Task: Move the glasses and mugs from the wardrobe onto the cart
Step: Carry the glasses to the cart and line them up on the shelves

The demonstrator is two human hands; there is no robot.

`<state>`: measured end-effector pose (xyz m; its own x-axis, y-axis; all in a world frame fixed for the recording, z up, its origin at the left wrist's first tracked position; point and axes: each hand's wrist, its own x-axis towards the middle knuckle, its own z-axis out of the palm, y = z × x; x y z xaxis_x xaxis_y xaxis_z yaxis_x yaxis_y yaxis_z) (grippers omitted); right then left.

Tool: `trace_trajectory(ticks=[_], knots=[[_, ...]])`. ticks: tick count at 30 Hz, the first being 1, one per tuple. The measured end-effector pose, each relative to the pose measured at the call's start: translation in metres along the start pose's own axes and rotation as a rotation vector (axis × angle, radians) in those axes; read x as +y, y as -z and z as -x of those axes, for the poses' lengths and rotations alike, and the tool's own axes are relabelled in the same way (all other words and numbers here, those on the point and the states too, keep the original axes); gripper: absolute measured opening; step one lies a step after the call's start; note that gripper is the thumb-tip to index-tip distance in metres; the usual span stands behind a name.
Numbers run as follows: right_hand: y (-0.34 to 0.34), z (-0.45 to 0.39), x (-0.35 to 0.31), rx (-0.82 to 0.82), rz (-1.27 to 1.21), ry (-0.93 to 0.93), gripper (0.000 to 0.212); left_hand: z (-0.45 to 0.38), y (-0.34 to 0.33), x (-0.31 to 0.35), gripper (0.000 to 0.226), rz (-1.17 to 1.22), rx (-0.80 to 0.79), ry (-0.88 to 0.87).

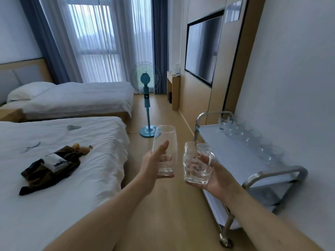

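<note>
1. Nearby, left of the cart (217, 140): two white beds, the nearer bed (72, 160) strewn with dark clothing (49, 171).
2. Beyond the cart's far end: wall-mounted TV (201, 49), curtained window (96, 38).
3. Left of the cart, past its far handle: blue standing fan (147, 104) on the wooden floor.
4. Along the cart's wall side: row of clear glassware (244, 136), blurred, count unclear.
5. Just left of the cart, held upright in the air: tall glass (164, 142), gripped by the left hand (155, 163), thumb along its side, fingers wrapped behind.
6. At the cart's near edge, also in the air: glass mug (197, 163), clasped by the right hand (213, 180), cradled from below.
</note>
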<state>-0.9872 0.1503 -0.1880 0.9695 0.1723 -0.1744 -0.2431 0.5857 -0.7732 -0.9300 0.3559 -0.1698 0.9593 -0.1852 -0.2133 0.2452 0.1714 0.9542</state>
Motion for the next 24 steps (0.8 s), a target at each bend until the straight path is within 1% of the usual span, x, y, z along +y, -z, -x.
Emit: trace_trajectory(ticks=[3,6,10,15,19,22,23,24], knots=[[0.005,-0.017,0.001,0.047,-0.004,0.017,0.127,-0.029,0.006,-0.004,0.089,0.011,-0.029,0.047],[0.011,-0.032,0.005,0.082,-0.026,0.014,0.134,-0.054,0.013,-0.009,0.088,0.011,-0.065,0.093],[0.023,-0.056,0.006,0.137,-0.076,0.009,0.131,-0.085,0.016,-0.012,0.085,0.015,-0.086,0.132],[0.037,-0.101,-0.009,0.164,-0.071,-0.003,0.112,-0.132,0.011,-0.009,0.085,0.007,-0.090,0.158],[0.052,-0.146,-0.031,0.137,-0.079,0.017,0.111,-0.173,0.000,-0.001,0.088,-0.034,-0.065,0.147],[0.066,-0.179,-0.052,0.082,-0.068,0.017,0.083,-0.207,-0.014,0.013,0.091,-0.063,-0.057,0.152],[0.072,-0.190,-0.061,0.080,-0.071,0.015,0.079,-0.219,-0.020,0.018,0.092,-0.069,-0.050,0.153],[0.078,-0.200,-0.069,0.088,-0.081,0.015,0.081,-0.231,-0.026,0.023,0.092,-0.081,-0.038,0.147]])
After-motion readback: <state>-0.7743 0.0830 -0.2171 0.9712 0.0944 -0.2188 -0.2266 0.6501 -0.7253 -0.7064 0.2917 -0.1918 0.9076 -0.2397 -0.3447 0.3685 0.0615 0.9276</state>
